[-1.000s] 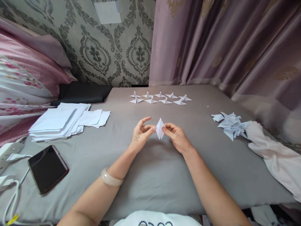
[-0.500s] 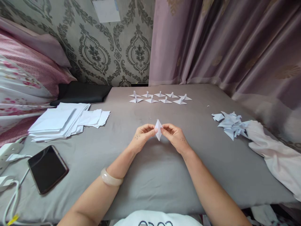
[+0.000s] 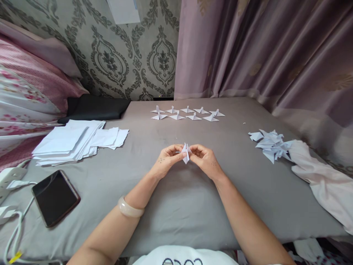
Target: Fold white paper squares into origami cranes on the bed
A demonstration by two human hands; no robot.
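Observation:
Between my two hands is a small folded white paper crane (image 3: 186, 154), its pointed end toward me and its flaps rising at the top. My left hand (image 3: 168, 158) pinches its left side with thumb and fingers. From the right, my right hand (image 3: 203, 159) pinches the other side the same way. Beyond them, several folded paper cranes (image 3: 178, 116) with spread wings stand in two rows near the far side of the grey-covered table (image 3: 187, 213).
White paper sheets (image 3: 60, 140) and smaller squares (image 3: 110, 137) lie at left, before a black folded item (image 3: 96, 107). A phone (image 3: 56, 197) and power strip (image 3: 12, 178) sit nearer. At right are a heap of folded papers (image 3: 271, 144) and a pale cloth (image 3: 320, 180).
The paper between my fingers has changed shape: its tall upper points now sit lower and its flaps spread wider to the sides. Both hands have stayed in nearly the same place.

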